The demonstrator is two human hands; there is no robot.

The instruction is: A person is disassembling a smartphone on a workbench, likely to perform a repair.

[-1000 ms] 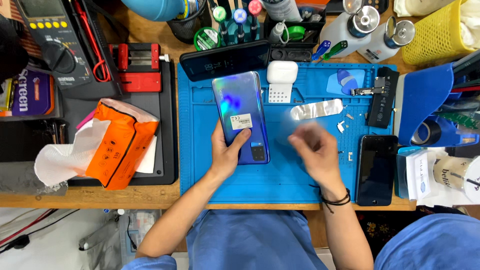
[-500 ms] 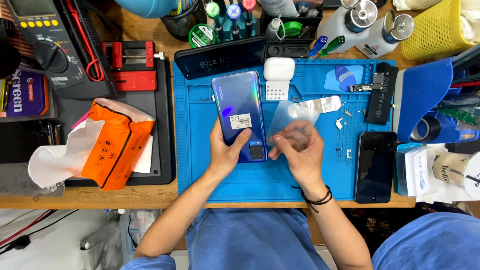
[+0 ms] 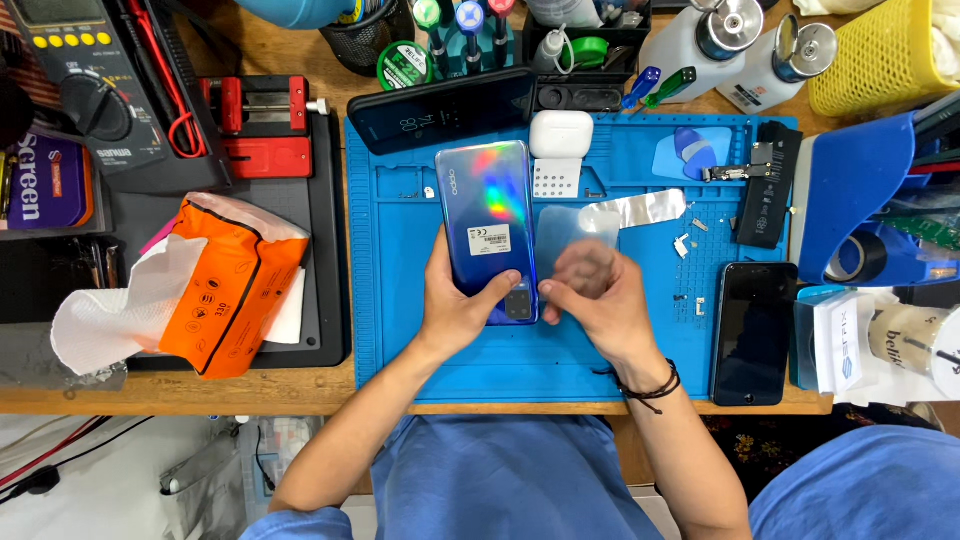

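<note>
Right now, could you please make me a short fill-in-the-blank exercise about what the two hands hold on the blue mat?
1. The left hand holds a blue iridescent phone with its ______ side facing up.
2. The right hand holds a thin ______ film beside the phone.
3. A small white earbud case lies on the ______ work mat.
4. The black phone lies to the ______ of the right hand.

Missing words: back; transparent; blue; right
</note>
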